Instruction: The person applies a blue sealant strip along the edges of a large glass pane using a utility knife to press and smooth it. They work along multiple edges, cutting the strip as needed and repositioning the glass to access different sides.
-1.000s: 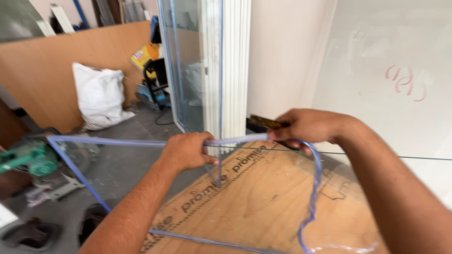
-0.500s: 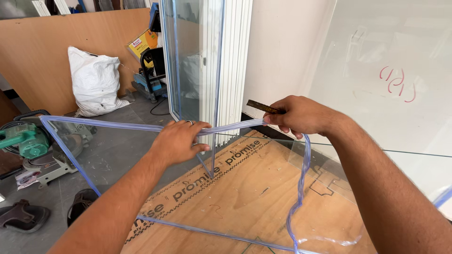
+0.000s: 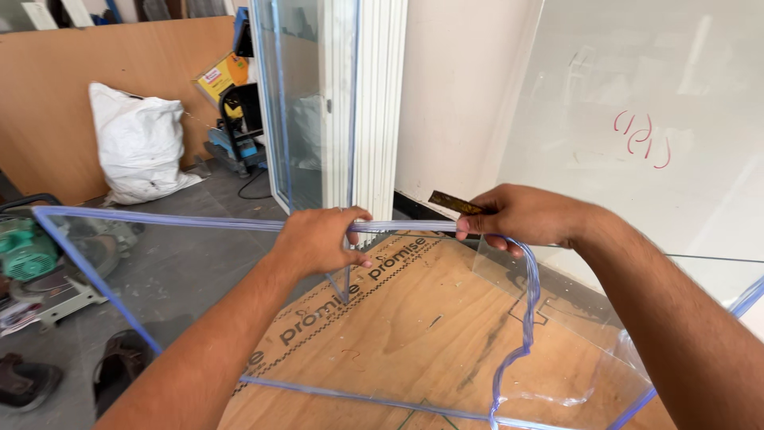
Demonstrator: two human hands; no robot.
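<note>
— Two hands on one glass pane (image 3: 199, 310), that's what I see from here. The sheet stands on its lower edge over the plywood board (image 3: 414, 342), and its top edge runs left to right just under the knuckles.

— How far along would you say the film is?

— Partly off, I'd judge. The blue-edged protective film (image 3: 521, 334) hangs loose in a wavy strip below the right hand's fingers, while left of the left hand's fingers the blue edging lies flat along the top edge and down the far-left side. So most of the pane looks yet to be peeled.

— And the hands themselves?

— The left hand (image 3: 318, 239) has its fingers curled over the top edge, thumb beneath, pinching the pane. The right hand (image 3: 521, 215) has its fingers pressed together around the film's end and a thin dark scraper blade (image 3: 454, 202).

— Which way does that blade point?

— Its long axis is nearly level, tip jutting left and a touch upward from the right fingertips, towards the white door frame (image 3: 374, 111) behind the left fingers.
</note>
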